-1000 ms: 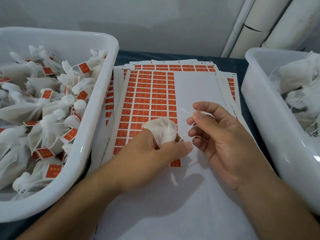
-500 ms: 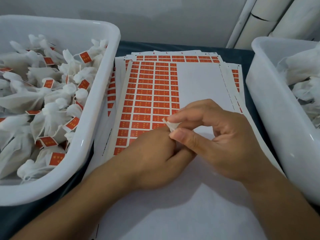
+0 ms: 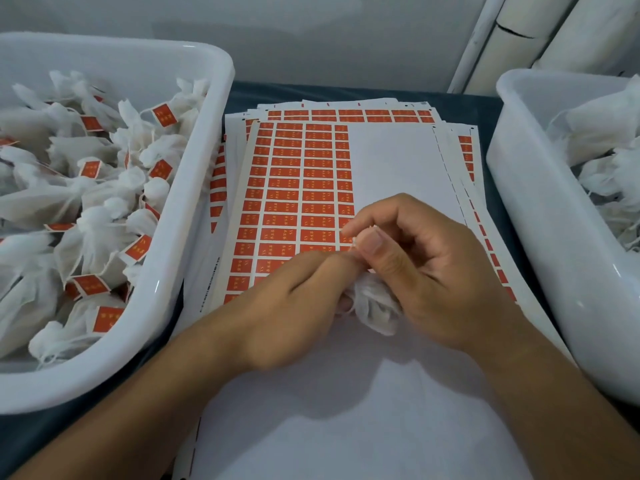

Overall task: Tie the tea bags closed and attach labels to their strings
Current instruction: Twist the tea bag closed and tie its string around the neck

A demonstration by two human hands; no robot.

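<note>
I see both hands meeting over the label sheet (image 3: 298, 188), which tops a stack of sheets on the dark tabletop (image 3: 346, 93). The left hand (image 3: 294, 306) has its fingers curled around the bunched tea bag (image 3: 372, 303), so its grip is closed on the bag. The right hand (image 3: 426, 268) pinches something white at the bag's neck between thumb and forefinger; I take it to be the gathered top or the string, but I cannot tell which.

My worry is the knot. The string is thin and pale against pale cloth, and if the right hand's pinch slips before the loop is drawn tight, the neck may open and the bag may spill its fill onto the sheets. Pulling too hard could tear the thin cloth or snap the string. The bag hangs just above the orange labels, so a dragging finger could also lift or crease one.

Much is hidden from me. The string itself is not clearly visible, and the left hand's fingertips are blurred and tucked under the right thumb. I cannot say whether a knot exists yet. The left tub (image 3: 194, 216) holds tied, labelled bags and is cut off at the frame edge; the right tub (image 3: 540, 216) holds plain white bags, also cut off, and I cannot make out whether any are tied.
</note>
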